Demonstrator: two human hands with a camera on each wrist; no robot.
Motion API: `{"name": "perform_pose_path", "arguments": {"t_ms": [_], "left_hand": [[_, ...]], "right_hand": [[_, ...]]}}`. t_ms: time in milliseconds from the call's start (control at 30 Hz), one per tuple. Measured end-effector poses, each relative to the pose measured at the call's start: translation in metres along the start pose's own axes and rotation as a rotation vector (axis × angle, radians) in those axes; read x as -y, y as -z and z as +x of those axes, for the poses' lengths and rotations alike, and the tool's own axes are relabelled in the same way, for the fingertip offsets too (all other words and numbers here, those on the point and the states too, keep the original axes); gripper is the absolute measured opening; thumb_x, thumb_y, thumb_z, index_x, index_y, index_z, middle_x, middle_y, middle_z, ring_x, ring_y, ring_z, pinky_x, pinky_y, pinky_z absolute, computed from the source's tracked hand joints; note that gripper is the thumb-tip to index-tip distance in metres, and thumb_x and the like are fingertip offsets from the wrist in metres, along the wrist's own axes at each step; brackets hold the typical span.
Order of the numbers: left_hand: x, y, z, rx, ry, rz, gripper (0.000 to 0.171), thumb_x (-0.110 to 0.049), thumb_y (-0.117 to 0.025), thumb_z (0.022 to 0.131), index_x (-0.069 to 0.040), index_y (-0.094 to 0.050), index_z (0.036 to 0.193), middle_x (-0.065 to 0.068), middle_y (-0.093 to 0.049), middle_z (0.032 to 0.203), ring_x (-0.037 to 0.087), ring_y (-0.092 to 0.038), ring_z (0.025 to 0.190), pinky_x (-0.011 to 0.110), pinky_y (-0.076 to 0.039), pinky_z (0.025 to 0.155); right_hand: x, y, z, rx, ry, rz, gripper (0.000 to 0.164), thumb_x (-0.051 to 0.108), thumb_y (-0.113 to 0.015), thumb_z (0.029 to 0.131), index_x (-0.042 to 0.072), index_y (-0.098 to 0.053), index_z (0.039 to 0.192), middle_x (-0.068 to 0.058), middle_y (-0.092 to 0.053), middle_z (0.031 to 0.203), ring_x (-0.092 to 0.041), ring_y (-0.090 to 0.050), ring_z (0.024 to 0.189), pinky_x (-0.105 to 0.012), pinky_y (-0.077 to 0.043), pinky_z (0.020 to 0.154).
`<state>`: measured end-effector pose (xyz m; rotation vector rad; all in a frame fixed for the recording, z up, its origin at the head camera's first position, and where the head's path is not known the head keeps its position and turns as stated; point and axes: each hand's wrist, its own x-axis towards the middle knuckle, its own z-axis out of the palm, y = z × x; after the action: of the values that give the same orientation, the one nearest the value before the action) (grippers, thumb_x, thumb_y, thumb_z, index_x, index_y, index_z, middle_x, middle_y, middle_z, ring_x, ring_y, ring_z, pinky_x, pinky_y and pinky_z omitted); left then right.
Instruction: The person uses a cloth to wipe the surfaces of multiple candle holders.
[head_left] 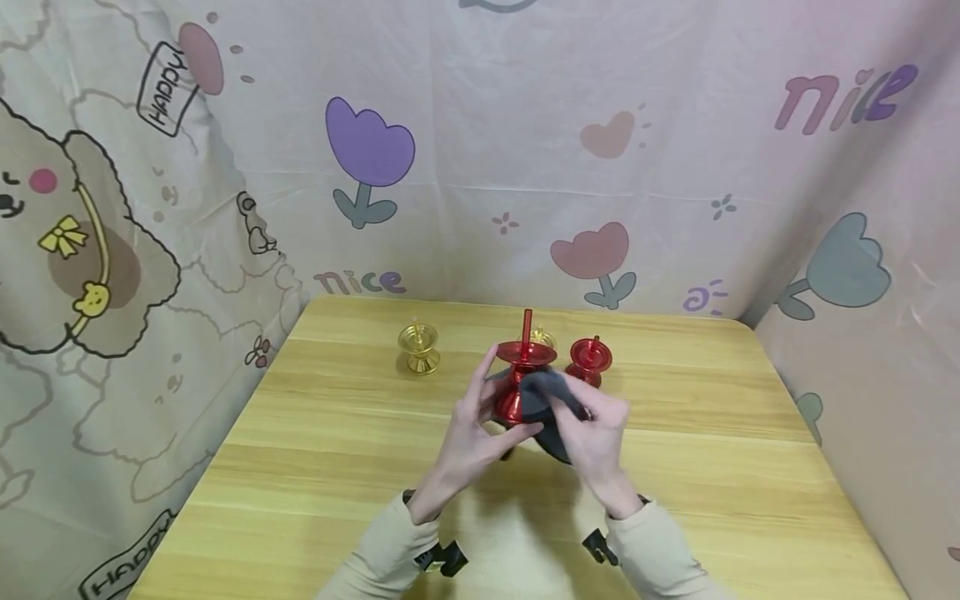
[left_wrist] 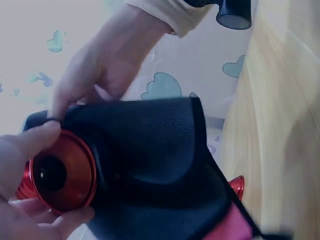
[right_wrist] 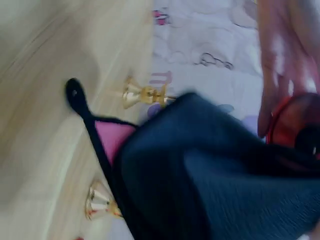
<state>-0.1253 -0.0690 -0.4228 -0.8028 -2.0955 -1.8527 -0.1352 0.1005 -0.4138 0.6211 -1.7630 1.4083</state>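
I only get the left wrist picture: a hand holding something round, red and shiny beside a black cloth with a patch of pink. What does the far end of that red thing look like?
Observer: The head view shows a slim red rod standing up from the dish of that shiny red metallic stand.
Visitor: Is everything else red too?
Observer: No, a shiny gold metallic stand is on the pale wood-grain table, off to the left.
Visitor: And the red scrap peeking past the black cloth?
Observer: Probably the second red stand; from the head, its dish bears a short peg.
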Motion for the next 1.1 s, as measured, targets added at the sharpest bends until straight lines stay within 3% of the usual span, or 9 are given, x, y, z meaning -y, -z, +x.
{"name": "perform_pose_path", "arguments": {"t_ms": [100, 200, 300, 400, 567, 667, 800, 1000, 1100], "left_hand": [[0.002, -0.001, 0.001, -0.018, -0.045, 0.047, 0.106, 0.002, -0.082, 0.080, -0.010, -0.016, 0.161, 0.024, -0.065, 0.133, 0.035, -0.067, 0.118, 0.038, -0.060, 0.093], [0.002, 0.001, 0.001, -0.019, -0.057, 0.053, 0.104, 0.004, -0.082, 0.079, -0.008, -0.018, 0.161, 0.026, -0.065, 0.131, 0.038, -0.066, 0.119, 0.039, -0.059, 0.095], [0.002, 0.004, 0.001, -0.001, -0.028, 0.018, 0.104, 0.003, -0.082, 0.079, -0.011, -0.019, 0.161, 0.025, -0.065, 0.132, 0.037, -0.066, 0.120, 0.036, -0.060, 0.094], [0.001, 0.007, 0.001, 0.023, 0.009, -0.021, 0.105, 0.003, -0.082, 0.079, -0.013, -0.019, 0.161, 0.024, -0.065, 0.133, 0.036, -0.066, 0.120, 0.033, -0.060, 0.093], [0.000, 0.011, 0.000, 0.057, 0.059, -0.045, 0.106, -0.001, -0.082, 0.081, -0.020, -0.017, 0.162, 0.023, -0.062, 0.137, 0.035, -0.065, 0.122, 0.029, -0.059, 0.094], [0.000, 0.012, 0.001, 0.076, 0.069, -0.059, 0.106, -0.001, -0.081, 0.082, -0.025, -0.016, 0.163, 0.024, -0.060, 0.139, 0.035, -0.064, 0.123, 0.028, -0.058, 0.096], [0.001, 0.010, 0.003, 0.089, 0.050, -0.073, 0.107, 0.003, -0.079, 0.082, -0.024, -0.014, 0.163, 0.025, -0.059, 0.140, 0.037, -0.063, 0.125, 0.032, -0.058, 0.098], [0.003, 0.007, 0.003, 0.038, -0.046, 0.048, 0.103, 0.003, -0.079, 0.082, -0.012, -0.016, 0.162, 0.026, -0.061, 0.136, 0.038, -0.062, 0.125, 0.038, -0.058, 0.097], [0.002, 0.008, 0.002, 0.050, -0.050, 0.025, 0.104, 0.004, -0.079, 0.082, -0.012, -0.015, 0.162, 0.027, -0.061, 0.136, 0.037, -0.063, 0.124, 0.036, -0.059, 0.097]], "right_hand": [[0.002, -0.003, -0.002, 0.002, 0.237, -0.154, 0.017, 0.003, -0.067, 0.093, -0.009, -0.076, 0.101, -0.027, -0.076, 0.094, -0.035, -0.077, 0.086, -0.023, -0.058, 0.091], [0.001, -0.004, -0.001, 0.008, 0.285, -0.169, 0.020, 0.008, -0.065, 0.096, -0.009, -0.076, 0.101, -0.027, -0.076, 0.094, -0.036, -0.076, 0.084, -0.022, -0.057, 0.093], [-0.002, -0.001, 0.001, 0.030, 0.178, -0.042, 0.014, -0.008, -0.070, 0.086, -0.009, -0.076, 0.099, -0.023, -0.077, 0.092, -0.021, -0.077, 0.090, -0.019, -0.058, 0.090], [-0.006, 0.003, 0.003, 0.043, -0.004, 0.098, 0.027, -0.020, -0.072, 0.074, -0.006, -0.077, 0.096, -0.007, -0.079, 0.091, -0.004, -0.074, 0.088, -0.015, -0.058, 0.081], [-0.012, 0.008, 0.005, 0.057, -0.291, 0.240, 0.029, -0.019, -0.071, 0.078, 0.004, -0.079, 0.093, 0.016, -0.076, 0.088, 0.002, -0.069, 0.078, -0.013, -0.056, 0.068], [-0.014, 0.009, 0.004, 0.048, -0.339, 0.270, 0.028, -0.018, -0.071, 0.080, 0.005, -0.079, 0.093, 0.015, -0.076, 0.087, 0.001, -0.068, 0.077, -0.013, -0.055, 0.067], [-0.015, 0.006, -0.001, 0.059, -0.213, 0.211, 0.025, -0.016, -0.072, 0.080, 0.001, -0.078, 0.097, 0.010, -0.078, 0.094, -0.002, -0.072, 0.086, -0.015, -0.057, 0.075], [-0.014, 0.000, -0.004, 0.040, 0.154, 0.071, 0.033, -0.023, -0.068, 0.073, -0.010, -0.075, 0.102, -0.030, -0.074, 0.099, -0.009, -0.071, 0.108, -0.021, -0.058, 0.093], [-0.013, 0.002, -0.002, 0.051, 0.116, 0.100, 0.032, -0.023, -0.068, 0.073, -0.007, -0.077, 0.099, -0.022, -0.077, 0.096, -0.007, -0.073, 0.102, -0.019, -0.059, 0.089]]}}
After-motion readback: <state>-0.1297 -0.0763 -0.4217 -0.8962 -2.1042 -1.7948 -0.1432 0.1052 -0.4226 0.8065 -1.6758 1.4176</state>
